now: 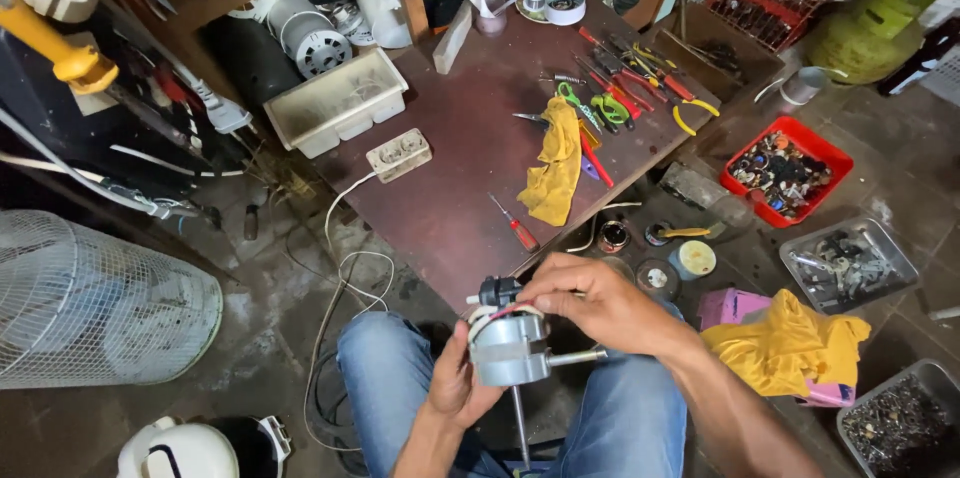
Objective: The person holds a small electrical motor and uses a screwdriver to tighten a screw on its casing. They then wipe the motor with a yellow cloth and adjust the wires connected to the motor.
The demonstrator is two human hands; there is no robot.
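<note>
Fan motor [508, 346], grey, rigid and probably heavy, cradled over the lap by the left hand [456, 385] gripping its housing, the right hand [590, 303] pinching its top wiring.

Grey motor [508, 346], yellow cloth [555, 170], red tray [836, 160]

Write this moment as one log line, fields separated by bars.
left hand: holds fan motor | right hand: on motor wires | place: above lap, beside low table
</note>
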